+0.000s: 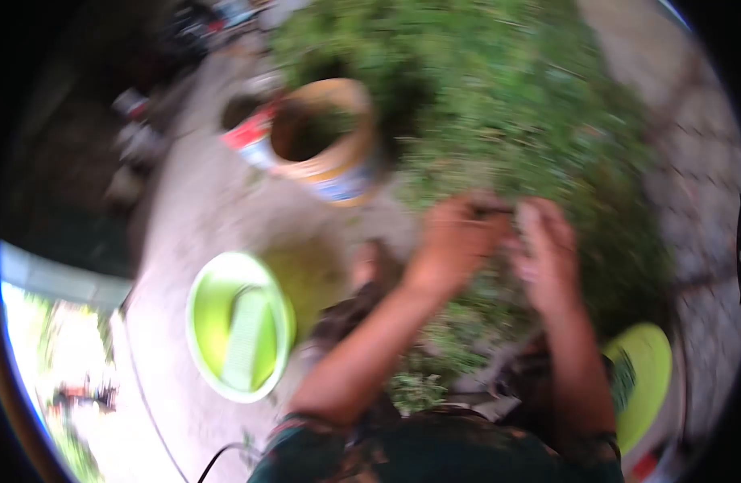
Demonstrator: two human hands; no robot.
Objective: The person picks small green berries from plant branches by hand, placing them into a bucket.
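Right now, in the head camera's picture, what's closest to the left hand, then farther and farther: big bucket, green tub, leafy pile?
1. Leafy pile, just beyond the left hand.
2. Big bucket, up and left.
3. Green tub, lower left.

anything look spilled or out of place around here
Nothing clearly stands out. The greenery is spread over the ground, with loose-looking sprigs at its lower edge, untidy at most. The bucket and green basin show no obvious damage, though blur hides detail.

An outdoor yard, shown by pale grey concrete ground (201, 201), grey paving (705, 213) and a broad spread of leafy green plants (515, 88).
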